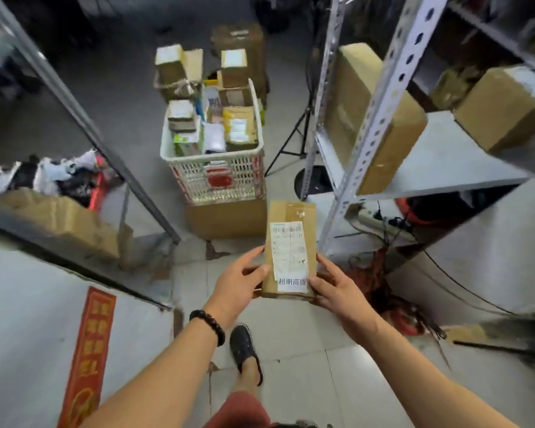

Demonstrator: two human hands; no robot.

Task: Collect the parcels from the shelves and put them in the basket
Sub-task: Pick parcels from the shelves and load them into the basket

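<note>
Both hands, left hand and right hand, grip a labelled cardboard parcel by its sides. The full white basket stands farther off, on a cardboard box.

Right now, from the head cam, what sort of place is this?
Probably a courier parcel storeroom or pickup depot: slotted metal shelving holding cardboard boxes, a white plastic basket packed with labelled parcels, and another labelled cardboard parcel held out in front.
</note>
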